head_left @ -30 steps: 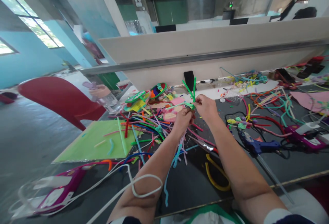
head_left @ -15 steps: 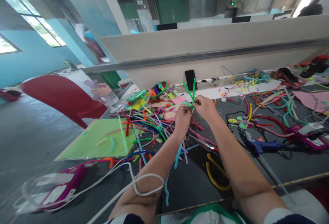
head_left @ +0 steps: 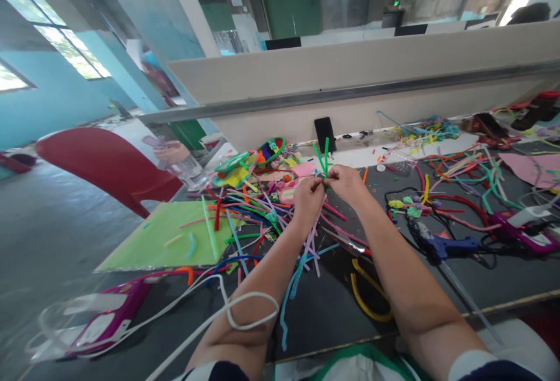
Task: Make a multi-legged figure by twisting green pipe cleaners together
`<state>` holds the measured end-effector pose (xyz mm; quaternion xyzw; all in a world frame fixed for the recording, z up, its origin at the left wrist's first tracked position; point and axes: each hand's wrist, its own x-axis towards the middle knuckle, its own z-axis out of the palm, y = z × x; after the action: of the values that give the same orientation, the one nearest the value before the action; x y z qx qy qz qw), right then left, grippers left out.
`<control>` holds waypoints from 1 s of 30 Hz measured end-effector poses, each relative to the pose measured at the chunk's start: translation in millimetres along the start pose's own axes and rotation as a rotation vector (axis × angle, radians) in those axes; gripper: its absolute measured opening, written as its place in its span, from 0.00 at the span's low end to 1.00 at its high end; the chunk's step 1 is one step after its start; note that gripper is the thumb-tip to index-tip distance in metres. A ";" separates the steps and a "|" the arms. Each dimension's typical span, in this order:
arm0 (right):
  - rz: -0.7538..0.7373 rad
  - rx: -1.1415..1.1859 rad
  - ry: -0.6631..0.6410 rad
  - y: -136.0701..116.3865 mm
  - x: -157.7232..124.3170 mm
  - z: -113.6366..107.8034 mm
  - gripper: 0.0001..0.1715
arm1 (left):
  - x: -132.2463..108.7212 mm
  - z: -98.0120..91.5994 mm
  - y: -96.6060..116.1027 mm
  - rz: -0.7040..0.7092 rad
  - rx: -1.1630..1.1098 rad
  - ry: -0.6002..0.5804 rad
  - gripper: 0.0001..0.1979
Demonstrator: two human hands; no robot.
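Observation:
Green pipe cleaners (head_left: 325, 158) stick up in a V shape from between my two hands, above the middle of the cluttered table. My left hand (head_left: 308, 195) is closed, its fingertips pinched at the base of the V. Touching it from the other side, my right hand (head_left: 345, 182) is closed too, thumb and fingers gripping the same base. The fingers hide where the stems meet. Below my hands lie many loose pipe cleaners (head_left: 258, 206) in mixed colours. Yellow-handled scissors (head_left: 371, 305) rest near my right forearm, partly in shadow.
A blue glue gun (head_left: 450, 248) and a purple power strip (head_left: 522, 235) lie at the right. Left are a green sheet (head_left: 161, 241), another purple power strip (head_left: 105, 322) and a white cable (head_left: 210, 328). A phone (head_left: 324, 135) leans against the low white partition (head_left: 371, 60).
My hands have drawn closer together at the base of the green pipe cleaners. The light green piece that pointed left no longer shows, and the V has tipped slightly left and narrowed.

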<state>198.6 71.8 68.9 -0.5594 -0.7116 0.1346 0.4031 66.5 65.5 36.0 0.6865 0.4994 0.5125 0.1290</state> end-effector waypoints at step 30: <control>0.056 0.212 0.030 2.2 3.8 -12.7 0.02 | -6.7 6.9 16.4 -0.610 -0.752 -0.198 0.07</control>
<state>209.1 72.7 77.2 -0.5352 -0.6714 0.2119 0.4668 81.5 54.7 40.5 0.4603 0.4433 0.5285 0.5589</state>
